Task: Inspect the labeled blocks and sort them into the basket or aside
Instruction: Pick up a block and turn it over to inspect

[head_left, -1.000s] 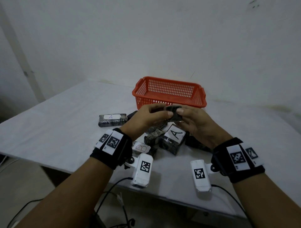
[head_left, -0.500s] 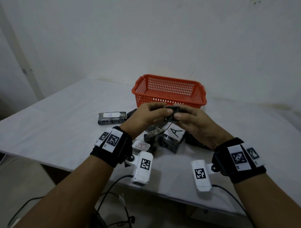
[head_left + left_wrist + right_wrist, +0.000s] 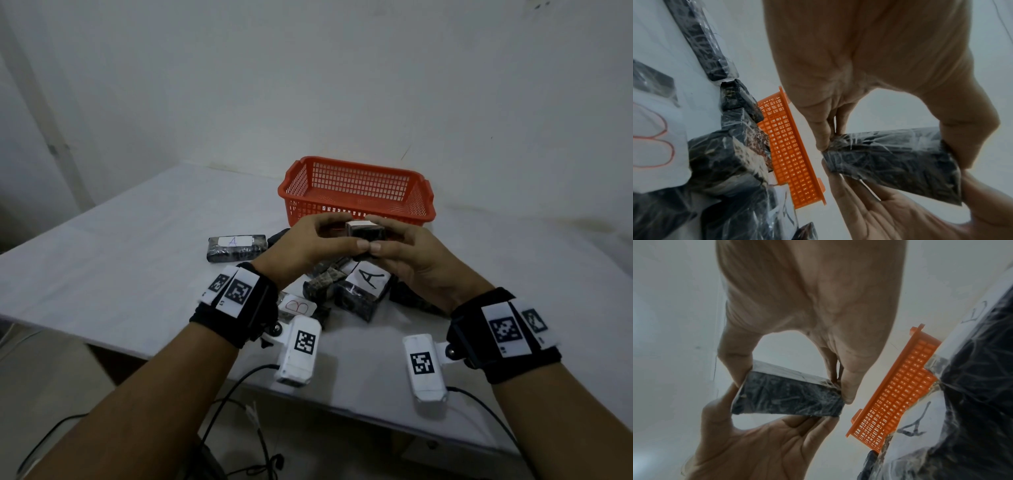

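Both hands hold one dark plastic-wrapped block (image 3: 364,234) in the air in front of the orange basket (image 3: 356,192). My left hand (image 3: 344,236) pinches its left end and my right hand (image 3: 385,236) pinches its right end, thumbs toward me. A white label shows on the block's top face, and I cannot read it. In the left wrist view the block (image 3: 894,162) lies between thumb and fingers. The right wrist view shows the same block (image 3: 787,397) with the basket (image 3: 896,394) beyond.
Under the hands lies a pile of wrapped blocks: a large one labeled A (image 3: 366,287), one labeled B (image 3: 298,306) and several dark ones. A long block labeled A (image 3: 236,246) lies apart at the left. The white table (image 3: 120,274) ends close to me.
The held block has been turned between the fingers, so a white labeled face now points up. Both hands have risen slightly toward the basket.
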The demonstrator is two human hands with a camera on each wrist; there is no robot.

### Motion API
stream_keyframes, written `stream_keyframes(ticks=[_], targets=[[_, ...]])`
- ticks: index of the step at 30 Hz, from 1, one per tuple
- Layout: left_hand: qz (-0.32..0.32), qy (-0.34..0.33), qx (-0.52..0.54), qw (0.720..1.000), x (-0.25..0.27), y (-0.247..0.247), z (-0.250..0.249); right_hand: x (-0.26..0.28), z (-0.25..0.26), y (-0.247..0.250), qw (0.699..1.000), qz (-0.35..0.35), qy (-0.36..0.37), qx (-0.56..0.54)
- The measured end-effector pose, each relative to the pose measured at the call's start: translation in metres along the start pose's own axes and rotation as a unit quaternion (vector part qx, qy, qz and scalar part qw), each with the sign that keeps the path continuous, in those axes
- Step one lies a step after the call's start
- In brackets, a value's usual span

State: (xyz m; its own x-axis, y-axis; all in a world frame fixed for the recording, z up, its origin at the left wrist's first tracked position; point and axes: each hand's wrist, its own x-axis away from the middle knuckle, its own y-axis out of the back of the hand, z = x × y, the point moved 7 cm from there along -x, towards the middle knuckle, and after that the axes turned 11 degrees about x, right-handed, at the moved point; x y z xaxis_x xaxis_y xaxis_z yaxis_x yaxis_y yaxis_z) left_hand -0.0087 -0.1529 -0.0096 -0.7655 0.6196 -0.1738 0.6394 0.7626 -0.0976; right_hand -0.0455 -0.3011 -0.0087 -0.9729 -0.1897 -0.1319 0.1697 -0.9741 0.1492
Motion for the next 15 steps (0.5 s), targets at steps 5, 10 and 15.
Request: stream_keyframes(ticks=[5, 10, 15], targets=[[-0.054, -0.014, -0.031, 0.998, -0.005, 0.013, 0.002, 0.006, 0.008, -0.004, 0.999, 0.025, -0.019, -0.044], [-0.030, -0.035, -0.064, 0.997, -0.004, 0.009, -0.001, 0.003, 0.006, -0.001, 0.997, -0.050, -0.059, 0.019], [-0.051, -0.038, -0.034, 0.997, -0.007, 0.008, -0.001, 0.000, 0.000, 0.001, 0.996, -0.065, -0.059, 0.028]])
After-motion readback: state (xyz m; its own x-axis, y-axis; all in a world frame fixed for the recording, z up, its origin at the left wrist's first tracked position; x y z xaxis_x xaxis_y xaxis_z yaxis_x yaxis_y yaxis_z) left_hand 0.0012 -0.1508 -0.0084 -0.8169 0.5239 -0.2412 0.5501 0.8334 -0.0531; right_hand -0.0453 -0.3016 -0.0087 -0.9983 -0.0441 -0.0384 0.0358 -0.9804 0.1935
